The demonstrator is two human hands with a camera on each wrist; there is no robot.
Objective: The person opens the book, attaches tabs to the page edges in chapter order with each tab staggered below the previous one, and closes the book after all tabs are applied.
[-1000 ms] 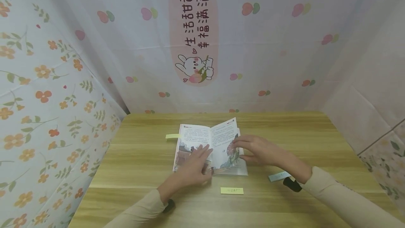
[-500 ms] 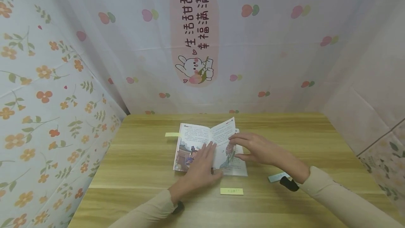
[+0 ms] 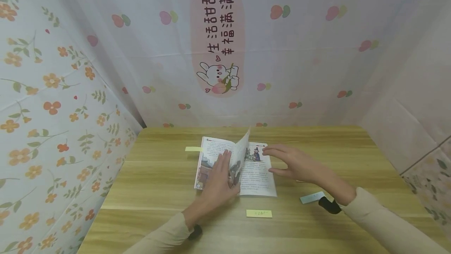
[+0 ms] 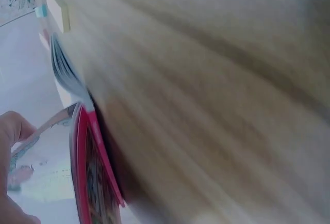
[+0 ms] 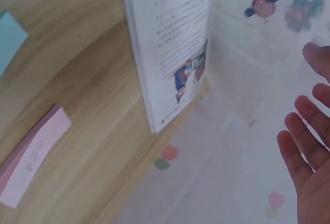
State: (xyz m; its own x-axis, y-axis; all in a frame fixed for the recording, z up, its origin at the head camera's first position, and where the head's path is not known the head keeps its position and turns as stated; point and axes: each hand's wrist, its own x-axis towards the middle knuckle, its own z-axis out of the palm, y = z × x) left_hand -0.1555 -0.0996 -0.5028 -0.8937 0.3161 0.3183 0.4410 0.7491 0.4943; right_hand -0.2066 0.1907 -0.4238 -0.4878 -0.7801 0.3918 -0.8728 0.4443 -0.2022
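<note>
Because its paper looks thin, the raised leaf [image 3: 241, 150] of the book [image 3: 258, 181] on the table [image 3: 151, 183] should bend easily; take its outer edge. The left hand [image 3: 217, 179] rests on the book, fingers extended; the right hand [image 3: 294, 164], spread, holds nothing.

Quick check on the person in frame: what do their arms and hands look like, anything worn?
The left sleeve and right sleeve are long and light beige. A small black piece shows under the right wrist, a similar dark piece under the left. The left hand and right hand are gloveless.
</note>
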